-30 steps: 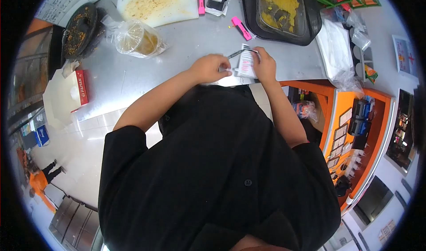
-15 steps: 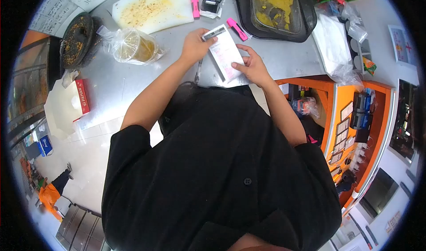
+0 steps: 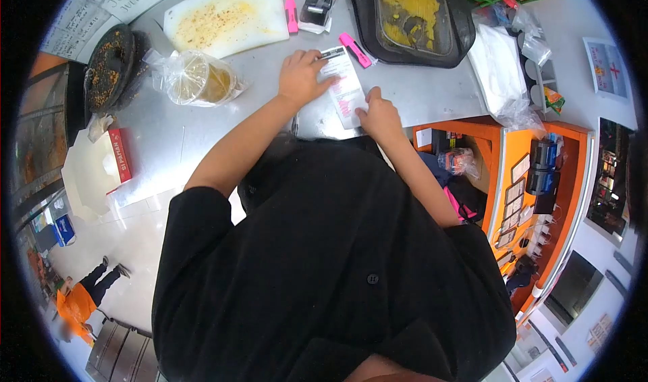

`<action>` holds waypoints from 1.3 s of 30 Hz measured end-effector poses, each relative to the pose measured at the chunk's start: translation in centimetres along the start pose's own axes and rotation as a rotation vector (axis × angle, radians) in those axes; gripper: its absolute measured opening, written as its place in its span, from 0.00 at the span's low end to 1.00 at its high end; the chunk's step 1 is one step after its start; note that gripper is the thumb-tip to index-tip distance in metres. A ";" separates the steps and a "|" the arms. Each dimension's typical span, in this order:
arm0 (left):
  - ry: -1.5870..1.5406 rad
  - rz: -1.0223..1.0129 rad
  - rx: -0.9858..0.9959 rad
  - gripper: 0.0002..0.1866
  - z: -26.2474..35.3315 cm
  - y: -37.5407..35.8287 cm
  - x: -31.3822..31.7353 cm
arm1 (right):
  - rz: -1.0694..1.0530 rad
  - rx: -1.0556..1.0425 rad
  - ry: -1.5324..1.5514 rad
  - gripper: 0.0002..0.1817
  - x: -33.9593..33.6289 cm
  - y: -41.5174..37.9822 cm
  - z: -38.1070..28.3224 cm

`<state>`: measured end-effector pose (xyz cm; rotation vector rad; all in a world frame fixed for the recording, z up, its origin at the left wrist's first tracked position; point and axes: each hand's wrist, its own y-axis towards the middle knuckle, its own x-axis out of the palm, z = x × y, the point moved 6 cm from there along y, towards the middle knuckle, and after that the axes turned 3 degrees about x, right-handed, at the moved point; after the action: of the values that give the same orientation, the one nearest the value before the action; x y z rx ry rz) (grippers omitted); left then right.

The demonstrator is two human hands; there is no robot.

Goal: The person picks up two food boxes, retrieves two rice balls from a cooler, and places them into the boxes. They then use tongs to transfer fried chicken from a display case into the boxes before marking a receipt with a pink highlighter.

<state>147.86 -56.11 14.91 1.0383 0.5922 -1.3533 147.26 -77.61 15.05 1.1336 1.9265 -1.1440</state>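
Note:
A printed paper slip with pink marks and a dark band at its top lies on the metal table, close to my body. My left hand rests at the slip's upper left edge, fingers spread and thumb over the paper. At the lower right edge, my right hand is closed with its thumb against the slip. A pink highlighter lies just beyond the paper. Another highlighter is beside the white cutting board, which carries yellowish crumbs.
A tape dispenser stands at the back. Right of it, a black tray bears a clear container with yellow paste. On the left are a bagged tub, a dark stone mortar and an open box. White bags lie right.
The slip has gone from being held up in both hands to lying on the table. My left hand has spread out, and my right hand has moved down along the slip's edge.

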 end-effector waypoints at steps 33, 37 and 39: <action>0.091 -0.155 -0.117 0.50 -0.6 1.7 -0.6 | 0.634 -0.239 0.625 0.13 -2.0 14.7 -12.9; 0.091 -0.098 0.000 0.43 -0.2 0.5 -0.6 | 0.506 -0.062 0.602 0.13 -1.5 16.5 -12.1; 0.093 -0.082 0.028 0.41 -0.2 0.1 -0.8 | 0.179 0.213 0.623 0.13 0.5 18.1 -10.5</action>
<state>147.81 -55.56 15.50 1.1144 0.6928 -1.3937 162.34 -63.35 12.58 1.9139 2.1131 -0.9850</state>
